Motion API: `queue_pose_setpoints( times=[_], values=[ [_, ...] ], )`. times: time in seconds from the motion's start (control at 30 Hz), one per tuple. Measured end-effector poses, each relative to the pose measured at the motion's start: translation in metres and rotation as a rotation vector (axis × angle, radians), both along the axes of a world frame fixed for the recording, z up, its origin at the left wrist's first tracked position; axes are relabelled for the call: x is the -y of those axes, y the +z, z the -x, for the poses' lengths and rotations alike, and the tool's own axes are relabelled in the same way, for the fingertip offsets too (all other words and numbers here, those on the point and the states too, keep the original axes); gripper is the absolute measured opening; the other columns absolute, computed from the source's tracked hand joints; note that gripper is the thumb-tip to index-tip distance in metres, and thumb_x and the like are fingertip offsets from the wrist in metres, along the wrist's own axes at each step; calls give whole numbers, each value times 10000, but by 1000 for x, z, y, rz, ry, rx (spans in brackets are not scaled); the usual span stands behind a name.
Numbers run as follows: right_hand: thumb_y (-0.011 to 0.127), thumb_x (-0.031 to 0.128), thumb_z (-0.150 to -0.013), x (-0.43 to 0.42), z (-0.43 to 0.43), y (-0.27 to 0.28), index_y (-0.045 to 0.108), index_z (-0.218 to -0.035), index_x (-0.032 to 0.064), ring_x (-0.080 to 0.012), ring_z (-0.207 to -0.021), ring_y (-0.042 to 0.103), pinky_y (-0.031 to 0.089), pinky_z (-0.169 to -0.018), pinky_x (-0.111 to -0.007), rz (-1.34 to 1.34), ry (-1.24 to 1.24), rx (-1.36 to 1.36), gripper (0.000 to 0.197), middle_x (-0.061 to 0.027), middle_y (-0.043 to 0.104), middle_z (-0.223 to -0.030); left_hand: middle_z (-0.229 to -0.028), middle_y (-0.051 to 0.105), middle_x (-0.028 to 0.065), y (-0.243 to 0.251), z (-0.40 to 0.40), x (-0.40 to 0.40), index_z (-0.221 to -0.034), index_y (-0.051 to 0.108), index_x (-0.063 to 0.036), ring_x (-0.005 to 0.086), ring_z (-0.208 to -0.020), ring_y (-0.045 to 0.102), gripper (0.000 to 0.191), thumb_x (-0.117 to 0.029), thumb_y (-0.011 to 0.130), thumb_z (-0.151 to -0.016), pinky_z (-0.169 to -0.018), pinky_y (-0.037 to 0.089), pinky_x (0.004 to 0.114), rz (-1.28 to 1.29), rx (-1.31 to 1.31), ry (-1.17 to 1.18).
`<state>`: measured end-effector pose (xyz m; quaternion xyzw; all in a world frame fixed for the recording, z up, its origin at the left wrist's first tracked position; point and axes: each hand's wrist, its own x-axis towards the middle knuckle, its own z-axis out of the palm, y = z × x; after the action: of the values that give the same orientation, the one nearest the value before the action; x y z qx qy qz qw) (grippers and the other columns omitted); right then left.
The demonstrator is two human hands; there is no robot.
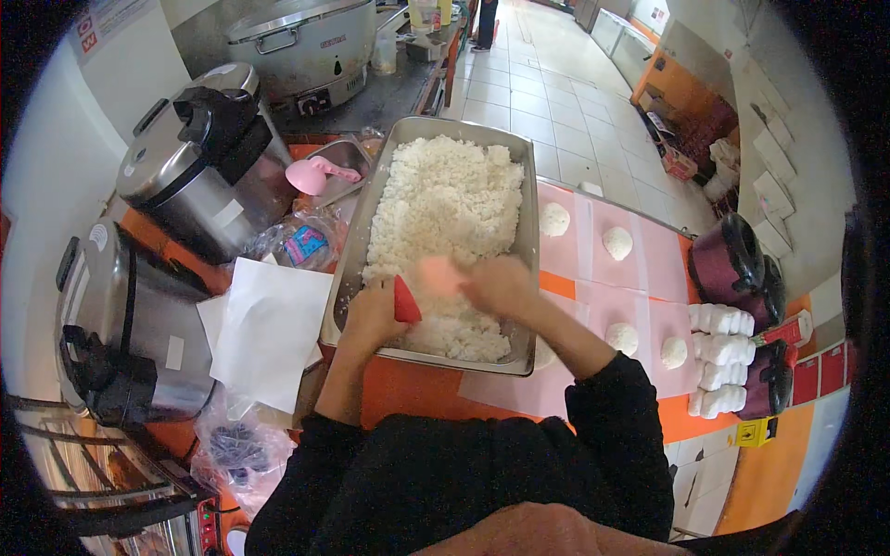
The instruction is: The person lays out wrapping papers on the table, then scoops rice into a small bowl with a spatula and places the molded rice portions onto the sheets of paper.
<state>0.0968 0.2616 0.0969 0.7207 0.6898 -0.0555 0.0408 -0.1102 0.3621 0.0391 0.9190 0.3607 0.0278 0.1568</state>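
A deep metal tray (530, 208) in front of me holds a wide bed of cooked white rice (452, 187). Over its near left part, my left hand (372, 311) grips a small red cup or scoop (406, 300), mostly hidden by the fingers. My right hand (502, 288) holds a pinkish rice paddle or spoon (441, 275) low over the rice; both are blurred. Right of the tray, rounded rice mounds (617, 243) sit apart on pink paper sheets (660, 267). Another mound (621, 338) lies just beyond my right forearm.
Steel rice cookers (215, 187) line the left side, near white paper sheets (268, 333) and a pink scoop (309, 177). A large lidded cooker (302, 62) stands behind. White wrapped bundles (719, 354) and dark red containers (726, 264) crowd the right end. Far off, a person (487, 24) stands.
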Motion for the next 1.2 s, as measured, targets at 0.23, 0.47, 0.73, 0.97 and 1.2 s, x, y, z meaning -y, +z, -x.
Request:
queue_pose_setpoints(
  times=[0.23, 0.47, 0.73, 0.97, 1.2],
  values=[
    [567, 155, -753, -6, -28, -54, 680, -776, 38, -323, -697, 679, 538, -594, -433, 20, -109, 40, 165, -167, 673, -745, -1127, 557, 227, -13, -8, -4, -1243, 440, 13, 397, -1040, 559, 800, -233, 831, -589, -885, 464, 436, 34, 198, -189],
    [525, 188, -813, 6, 47, -22, 600, -1029, 47, -347, -725, 663, 520, -639, -462, 54, -104, -219, 269, -185, 667, -807, -1088, 580, 239, 0, -15, 1, -1205, 475, 17, 402, -1022, 567, 740, -238, 817, -600, -865, 469, 445, 194, 167, -118],
    [617, 254, -783, 9, 1, -20, 595, -1090, 84, -328, -745, 661, 520, -640, -438, -99, -96, -120, 352, -163, 671, -818, -1049, 601, 238, -4, -11, 4, -1145, 505, 10, 401, -1007, 580, 685, -289, 804, -607, -862, 472, 442, 148, 253, -82],
    [606, 227, -782, -14, -11, -65, 572, -1096, 60, -322, -774, 662, 515, -661, -450, 2, 1, -42, 358, -148, 675, -824, -1118, 593, 214, -6, -15, -1, -1187, 523, -18, 378, -1051, 567, 752, -329, 825, -572, -898, 458, 423, 212, 175, -73],
    [562, 255, -859, 31, 50, -28, 450, -1253, 66, -356, -794, 655, 506, -700, -478, -64, -39, -131, 452, -149, 675, -833, -1095, 594, 233, 6, -6, 4, -1194, 506, 18, 326, -1004, 612, 734, -300, 819, -612, -857, 499, 397, 144, 372, -67]
  ],
)
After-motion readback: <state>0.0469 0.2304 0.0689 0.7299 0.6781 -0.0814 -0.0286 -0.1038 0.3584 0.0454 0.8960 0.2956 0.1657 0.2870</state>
